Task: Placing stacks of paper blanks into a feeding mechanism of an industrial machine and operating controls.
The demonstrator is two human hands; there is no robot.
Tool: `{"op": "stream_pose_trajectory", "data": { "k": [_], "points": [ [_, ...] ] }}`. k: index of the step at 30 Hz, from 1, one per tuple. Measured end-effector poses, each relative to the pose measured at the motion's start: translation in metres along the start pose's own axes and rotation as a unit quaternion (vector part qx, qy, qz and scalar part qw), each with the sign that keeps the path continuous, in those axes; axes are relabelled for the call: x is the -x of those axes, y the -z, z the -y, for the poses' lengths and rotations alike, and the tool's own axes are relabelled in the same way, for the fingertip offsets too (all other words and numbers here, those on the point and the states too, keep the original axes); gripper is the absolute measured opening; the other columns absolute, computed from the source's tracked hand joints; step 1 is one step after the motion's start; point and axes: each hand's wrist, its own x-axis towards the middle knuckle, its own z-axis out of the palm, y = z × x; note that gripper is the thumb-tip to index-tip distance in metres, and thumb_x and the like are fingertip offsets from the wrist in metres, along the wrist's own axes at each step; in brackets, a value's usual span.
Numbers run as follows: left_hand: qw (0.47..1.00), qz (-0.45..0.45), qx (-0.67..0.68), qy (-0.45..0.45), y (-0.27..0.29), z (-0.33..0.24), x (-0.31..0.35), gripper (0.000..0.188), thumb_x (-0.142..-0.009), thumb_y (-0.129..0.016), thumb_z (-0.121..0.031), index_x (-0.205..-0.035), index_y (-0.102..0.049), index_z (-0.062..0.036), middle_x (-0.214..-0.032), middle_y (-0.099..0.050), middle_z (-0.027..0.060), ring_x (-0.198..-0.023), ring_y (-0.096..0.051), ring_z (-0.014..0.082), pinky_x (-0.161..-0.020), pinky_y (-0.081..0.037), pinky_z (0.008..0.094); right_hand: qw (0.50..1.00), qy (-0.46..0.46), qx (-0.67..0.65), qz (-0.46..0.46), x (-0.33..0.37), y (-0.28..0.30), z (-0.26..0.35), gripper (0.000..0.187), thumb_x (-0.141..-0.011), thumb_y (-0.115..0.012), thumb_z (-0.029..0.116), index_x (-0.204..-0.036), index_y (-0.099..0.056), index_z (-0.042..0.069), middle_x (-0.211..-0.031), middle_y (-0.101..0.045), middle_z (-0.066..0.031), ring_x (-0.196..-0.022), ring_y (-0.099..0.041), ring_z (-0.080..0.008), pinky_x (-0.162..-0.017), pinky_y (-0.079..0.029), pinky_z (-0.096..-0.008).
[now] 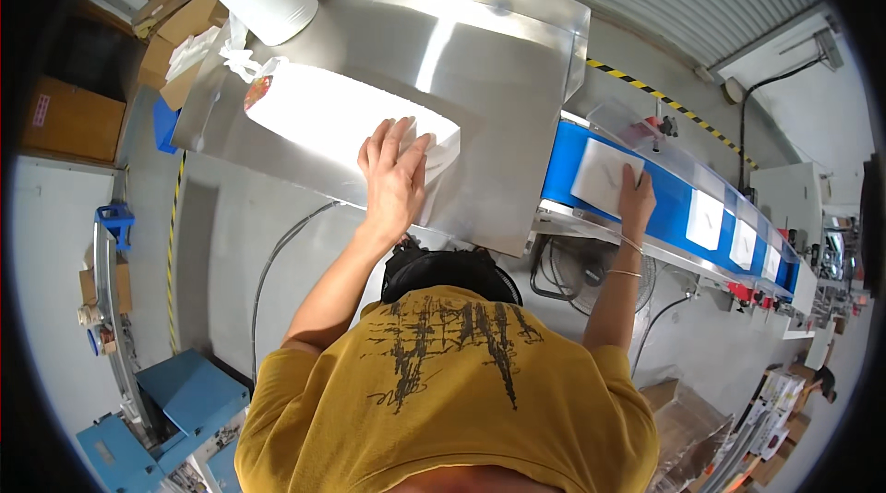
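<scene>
My left hand (395, 181), fingers spread, rests over the right end of the long white stack (323, 110) near the desk's (498, 78) front edge; my right hand (637, 196) pinches a white square (600, 177) at the blue belt's (671, 190) left end.

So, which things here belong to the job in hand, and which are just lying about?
In use:
long white stack, under the left fingers
white square on the blue belt, touched by the right fingers
steel table, under the stack

Apparently just lying about:
white roll, untouched
floor fan
blue stool
cardboard box
</scene>
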Motion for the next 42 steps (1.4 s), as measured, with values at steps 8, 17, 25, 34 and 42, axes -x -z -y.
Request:
{"op": "stream_pose_trajectory", "data": {
  "k": [8,17,25,34,42],
  "points": [
    [0.998,0.061,0.001,-0.018,0.012,-0.005,-0.004,0.031,-0.075,-0.063,0.002,-0.102,-0.068,-0.0131,-0.134,-0.045,0.0141,-0.129,-0.032,0.0408,-0.104,-0.02,0.0553,0.815,0.235,-0.328,0.416,0.042,0.002,0.189,0.048,-0.076,-0.075,0.019,-0.119,-0.055,0.01,-0.123,-0.054,-0.0074,-0.109,-0.053,-0.0235,-0.092,-0.044,-0.0355],
    [1.0,0.01,-0.01,0.017,0.006,0.013,-0.003,0.035,-0.075,-0.065,0.0,-0.109,-0.064,-0.0078,-0.133,-0.045,0.0165,-0.125,-0.036,0.0408,-0.104,-0.025,0.0515,0.81,-0.033,-0.456,0.366,0.052,-0.041,0.127,0.018,-0.091,-0.061,0.019,-0.1,-0.058,0.004,-0.092,-0.058,0.0034,-0.082,-0.053,-0.0061,-0.073,-0.045,-0.0243],
    [1.0,0.007,0.002,0.022,0.009,0.012,-0.006,0.033,-0.075,-0.061,0.005,-0.104,-0.067,-0.0107,-0.13,-0.049,0.0135,-0.124,-0.039,0.0391,-0.103,-0.028,0.0496,0.995,-0.014,0.065,-0.076,0.009,0.0,0.045,0.036,-0.079,-0.071,0.028,-0.106,-0.06,0.007,-0.094,-0.061,-0.0105,-0.08,-0.055,-0.0235,-0.073,-0.044,-0.0326],
    [0.997,0.07,0.003,0.007,0.022,0.006,-0.01,0.032,-0.077,-0.063,0.0,-0.106,-0.065,-0.0132,-0.14,-0.038,0.0166,-0.134,-0.027,0.0393,-0.107,-0.019,0.0514,0.772,0.265,-0.366,0.447,0.047,-0.043,0.218,0.056,-0.074,-0.075,0.017,-0.125,-0.052,0.012,-0.125,-0.051,-0.0091,-0.115,-0.049,-0.0253,-0.095,-0.042,-0.0381],
    [1.0,0.001,-0.019,0.024,0.016,0.029,-0.006,0.031,-0.079,-0.061,0.0,-0.109,-0.065,-0.0087,-0.13,-0.05,0.0147,-0.124,-0.039,0.0394,-0.103,-0.029,0.0494,0.883,-0.036,-0.385,0.268,0.053,-0.042,0.123,0.024,-0.089,-0.064,0.023,-0.099,-0.057,0.003,-0.078,-0.053,0.0014,-0.073,-0.049,-0.006,-0.064,-0.043,-0.0227]
  ]
}}
